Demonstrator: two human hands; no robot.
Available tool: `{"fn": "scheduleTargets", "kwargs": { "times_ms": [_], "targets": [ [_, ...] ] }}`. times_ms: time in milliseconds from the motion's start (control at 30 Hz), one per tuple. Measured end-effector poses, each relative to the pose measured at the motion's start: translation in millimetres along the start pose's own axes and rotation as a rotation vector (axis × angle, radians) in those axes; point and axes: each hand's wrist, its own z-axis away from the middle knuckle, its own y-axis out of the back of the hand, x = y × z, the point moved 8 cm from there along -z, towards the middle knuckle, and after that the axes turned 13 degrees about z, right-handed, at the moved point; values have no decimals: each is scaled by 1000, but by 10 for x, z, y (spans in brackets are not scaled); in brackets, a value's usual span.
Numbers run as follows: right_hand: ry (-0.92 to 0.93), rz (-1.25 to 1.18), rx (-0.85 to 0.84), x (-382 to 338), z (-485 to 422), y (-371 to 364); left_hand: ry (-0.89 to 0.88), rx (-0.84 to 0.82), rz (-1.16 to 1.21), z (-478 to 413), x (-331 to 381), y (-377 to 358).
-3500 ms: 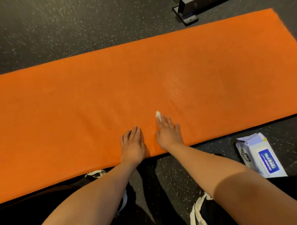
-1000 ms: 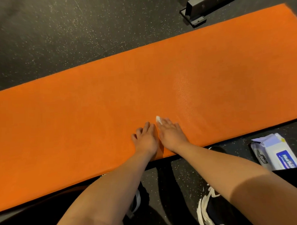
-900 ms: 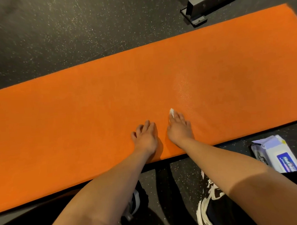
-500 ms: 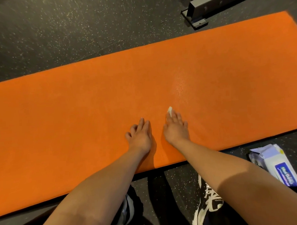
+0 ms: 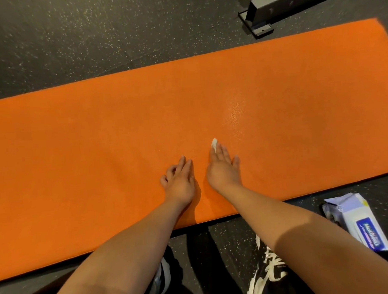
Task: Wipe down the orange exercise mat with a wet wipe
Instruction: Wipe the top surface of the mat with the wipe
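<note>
**Mat partly wiped, most of it still to do**

The orange mat [image 5: 100, 150] lies flat on the speckled gym floor [image 5: 75, 41], stretched across in front of me. My right hand [image 5: 223, 170] is flat on it near the edge closest to me, fingers straight and together, pressing the wet wipe [image 5: 214, 144] down; only a white corner pokes out past my fingertips. My left hand [image 5: 180, 182] rests just beside it, holding nothing, the outer fingers loosely curled.

A faint sheen sits just beyond my right hand. It may be damp from wiping or only glare, I can't say. I see no such sheen on either end of the mat, so I judge the job barely begun.

A second ago my hands were touching at the near edge. Now there is a gap between them, and the right has slid a little further onto the mat. Three and a half seconds back my left fingers lay straight.

The wipe pack [image 5: 358, 222] sits on the floor to my right, just off the mat.
</note>
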Motion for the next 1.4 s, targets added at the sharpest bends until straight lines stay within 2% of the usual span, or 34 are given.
{"fn": "scheduleTargets", "kwargs": {
  "times_ms": [100, 200, 267, 333, 400, 467, 567, 633, 700, 800, 867, 933, 1033, 1133, 1200, 1333, 1400],
  "targets": [
    [194, -44, -48, -454, 142, -108, -10, 15, 44, -4, 10, -8],
    [275, -20, -17, -405, 112, -99, 2, 12, 82, -1, -5, 15],
    [194, 4, 10, -165, 39, -70, 13, 6, 44, 15, -12, 20],
    [23, -36, 9, 79, -21, -37, 18, 2, 18, 20, 7, 29],
    [-52, -52, 4, 84, -26, -46, 37, 16, 19, 14, 21, 31],
    [28, -55, 1, -149, 41, -90, 69, 41, 46, -3, 31, 47],
    [277, -24, 34, -501, 195, -155, 90, 105, 89, -74, 74, 100],
    [334, 18, 43, -481, 163, -128, 94, 102, 73, -138, 92, 127],
    [245, 24, 55, -273, 16, -57, 99, 55, -4, -210, 72, 139],
    [-35, -59, 57, 167, -227, 52, 131, -3, -53, -273, -1, 130],
    [-96, -103, 48, 191, -297, 65, 141, -13, -26, -297, -17, 113],
    [-17, -128, 53, -44, -276, 70, 132, 2, 17, -294, -33, 105],
    [282, -95, 30, -532, -146, 8, 99, 36, 91, -282, -79, 121],
    [438, -11, 34, -557, -173, 5, 79, 45, 96, -272, -93, 117],
    [379, 23, 73, -360, -307, 89, 93, 20, 70, -279, -76, 113],
    [-35, -102, 71, 84, -475, 207, 121, 12, 59, -275, -62, 138],
    [-30, -127, 65, -77, -440, 191, 125, 53, 59, -280, -44, 178]
  ]
}}
